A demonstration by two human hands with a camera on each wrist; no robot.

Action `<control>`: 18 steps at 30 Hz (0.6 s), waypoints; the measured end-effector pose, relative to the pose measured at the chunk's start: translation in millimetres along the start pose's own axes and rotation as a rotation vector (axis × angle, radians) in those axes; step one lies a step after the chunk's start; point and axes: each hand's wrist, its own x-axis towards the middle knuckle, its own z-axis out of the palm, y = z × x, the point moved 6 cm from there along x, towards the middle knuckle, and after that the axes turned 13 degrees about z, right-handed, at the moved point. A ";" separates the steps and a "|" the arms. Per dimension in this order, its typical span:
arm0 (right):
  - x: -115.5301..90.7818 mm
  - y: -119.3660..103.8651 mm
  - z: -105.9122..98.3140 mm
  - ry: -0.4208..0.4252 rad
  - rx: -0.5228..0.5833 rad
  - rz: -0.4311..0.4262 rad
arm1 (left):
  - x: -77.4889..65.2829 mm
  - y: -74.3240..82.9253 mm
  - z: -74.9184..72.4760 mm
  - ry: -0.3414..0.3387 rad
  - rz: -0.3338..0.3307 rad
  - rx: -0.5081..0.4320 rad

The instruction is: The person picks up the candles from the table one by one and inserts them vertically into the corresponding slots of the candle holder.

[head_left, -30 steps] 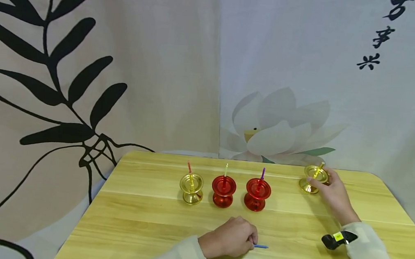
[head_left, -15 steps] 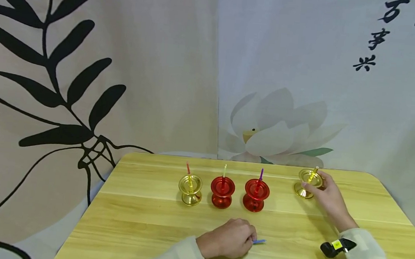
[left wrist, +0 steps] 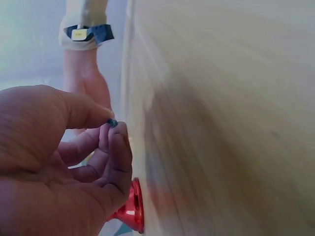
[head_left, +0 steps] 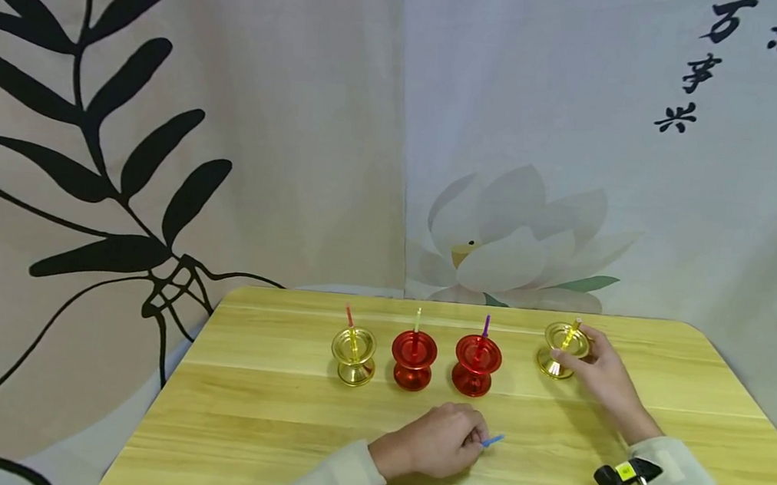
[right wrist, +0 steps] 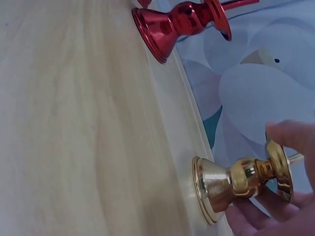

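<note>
My right hand [head_left: 609, 373] grips the rim of a gold candle holder [head_left: 554, 366] at the table's back right; a yellow candle [head_left: 571, 335] stands in it, leaning right. Seen from the right wrist, the thumb lies on the dish of that gold holder [right wrist: 243, 177], fingers beneath its far side. Whether its base touches the table, I cannot tell. My left hand [head_left: 439, 441] pinches a thin blue candle [head_left: 494, 440] between thumb and forefinger, low over the front middle of the table. Only the candle's dark end [left wrist: 112, 122] shows in the left wrist view.
Left of the right hand stand a red holder [head_left: 472, 379] with a purple candle [head_left: 486, 326], another red holder [head_left: 412, 374] with a pale candle [head_left: 418, 320], and a gold holder [head_left: 353, 370] with a red candle [head_left: 348, 316]. A printed curtain [head_left: 316, 113] hangs behind the wooden table [head_left: 240, 430].
My right hand has moved the gold holder left and slightly toward me. In my left hand, the blue candle has turned so its free end points up and right.
</note>
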 end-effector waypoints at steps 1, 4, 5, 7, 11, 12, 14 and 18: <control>-0.9 -0.6 1.0 0.003 -0.004 -0.008 | 1.4 0.2 -0.9 0.013 0.004 -0.011; -3.8 -1.7 3.9 0.014 -0.010 -0.027 | 5.7 0.8 -3.6 0.054 0.023 -0.037; -4.8 -1.9 4.9 0.015 -0.011 -0.030 | 7.0 0.5 -4.1 0.067 0.025 -0.047; -7.6 -3.3 6.9 0.021 -0.024 -0.034 | 9.6 -0.6 -4.8 0.084 0.017 -0.079; -14.8 -7.9 11.9 0.020 -0.043 -0.049 | 15.3 -3.2 -6.4 0.125 -0.032 -0.184; -16.7 -9.0 13.2 0.018 -0.046 -0.053 | 17.0 -3.7 -7.0 0.140 -0.046 -0.218; -19.8 -10.8 16.2 0.007 -0.037 -0.066 | 20.5 -4.2 -9.0 0.172 -0.071 -0.285; -24.6 -12.8 22.5 -0.010 -0.001 -0.085 | 29.4 -3.1 -14.4 0.241 -0.093 -0.350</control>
